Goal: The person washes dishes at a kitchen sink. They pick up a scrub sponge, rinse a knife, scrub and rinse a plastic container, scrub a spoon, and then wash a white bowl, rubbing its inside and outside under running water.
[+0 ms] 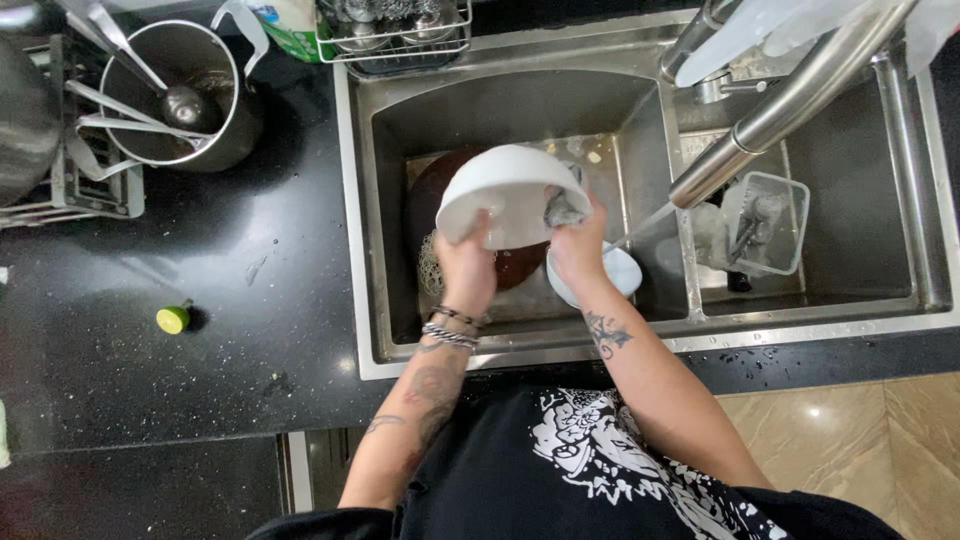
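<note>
While over the steel sink [380, 250], left hand [466, 268] gripping white bowl [500, 190], right hand [578, 243] clutching grey rag [562, 210].

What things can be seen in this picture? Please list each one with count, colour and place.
bowl: 1, white, held tilted over the sink
cloth: 1, grey, pressed to the bowl's rim
plate: 1, dark brown, in the sink under the bowl
dish: 1, pale blue, in the sink under the right hand
sink: 1, steel, two basins
tap: 1, steel, above the right basin
container: 1, clear, in the right basin
pot: 1, steel, with utensils, on the counter at left
cap: 1, yellow-green, on the counter
counter: 1, black
left hand: holds the bowl
right hand: holds the cloth
</note>
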{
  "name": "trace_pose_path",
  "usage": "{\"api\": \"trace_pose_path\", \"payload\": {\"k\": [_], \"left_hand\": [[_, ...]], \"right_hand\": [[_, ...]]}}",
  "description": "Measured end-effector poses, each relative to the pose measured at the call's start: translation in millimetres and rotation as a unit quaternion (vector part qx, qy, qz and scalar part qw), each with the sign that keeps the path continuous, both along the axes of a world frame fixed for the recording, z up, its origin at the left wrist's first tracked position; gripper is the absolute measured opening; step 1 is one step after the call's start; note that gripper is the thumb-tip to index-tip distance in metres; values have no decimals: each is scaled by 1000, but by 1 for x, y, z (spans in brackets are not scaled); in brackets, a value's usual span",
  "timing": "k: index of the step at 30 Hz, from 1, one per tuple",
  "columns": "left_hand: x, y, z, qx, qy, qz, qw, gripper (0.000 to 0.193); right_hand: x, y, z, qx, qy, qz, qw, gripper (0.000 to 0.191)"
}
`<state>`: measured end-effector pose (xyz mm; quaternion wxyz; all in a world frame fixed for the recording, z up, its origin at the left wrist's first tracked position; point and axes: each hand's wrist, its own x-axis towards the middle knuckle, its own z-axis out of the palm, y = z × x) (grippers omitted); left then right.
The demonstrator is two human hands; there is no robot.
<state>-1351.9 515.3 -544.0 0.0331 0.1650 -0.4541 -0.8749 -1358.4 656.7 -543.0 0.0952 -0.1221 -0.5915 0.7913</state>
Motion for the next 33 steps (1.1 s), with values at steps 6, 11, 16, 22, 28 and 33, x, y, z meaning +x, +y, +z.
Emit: {"api": "trace_pose_path", "payload": {"k": [6, 11, 16, 22, 28, 33], "left_hand": [[-2, -32, 54, -507, 243, -72, 824, 53], [-1, -27, 64, -537, 286, 2, 794, 47], [-2, 5, 39, -163, 122, 71, 977, 25], [-5, 24, 11, 98, -129, -6, 987, 29], [-11, -23, 28, -472, 179, -42, 862, 35], [-11, -20, 30, -427, 253, -15, 868, 35]], "right_hand": [[2, 25, 47, 424, 209, 103, 875, 69], [1, 26, 50, 371, 237, 91, 893, 61], [2, -4, -2, -190, -12, 0, 982, 29], [4, -19, -46, -262, -62, -39, 962, 28], [16, 29, 1, 323, 134, 52, 935, 54], [21, 23, 27, 297, 189, 39, 935, 56]]}}
